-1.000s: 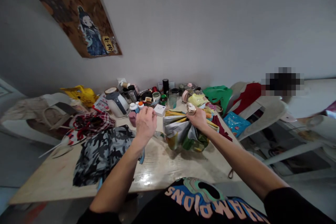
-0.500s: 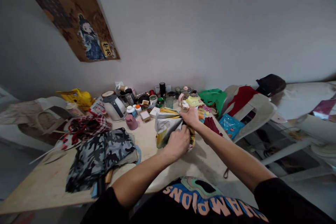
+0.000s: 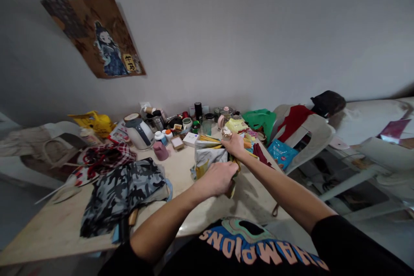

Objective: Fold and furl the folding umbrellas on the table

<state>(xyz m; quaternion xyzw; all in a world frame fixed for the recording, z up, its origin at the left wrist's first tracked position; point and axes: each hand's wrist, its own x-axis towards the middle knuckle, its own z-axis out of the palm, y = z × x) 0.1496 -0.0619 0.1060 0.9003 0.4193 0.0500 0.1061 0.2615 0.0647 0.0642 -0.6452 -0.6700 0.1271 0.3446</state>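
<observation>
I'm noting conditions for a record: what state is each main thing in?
Yellow-and-silver fabric: gathered in folds
Right hand: closed on the fabric
Left hand: closed on the fabric
Camouflage fabric: rumpled, laid out
Kettle: upright; on or off, cannot tell
Orange-capped bottle: capped, upright
White box: closed, lying flat
Poster: hung up

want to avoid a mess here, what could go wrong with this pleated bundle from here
The pleated bundle may fan open if the right hand or left hand loosens, since its folds look loose. If it swings, it may nudge the white box showing close behind it, or perhaps the clear glass farther back.
</observation>
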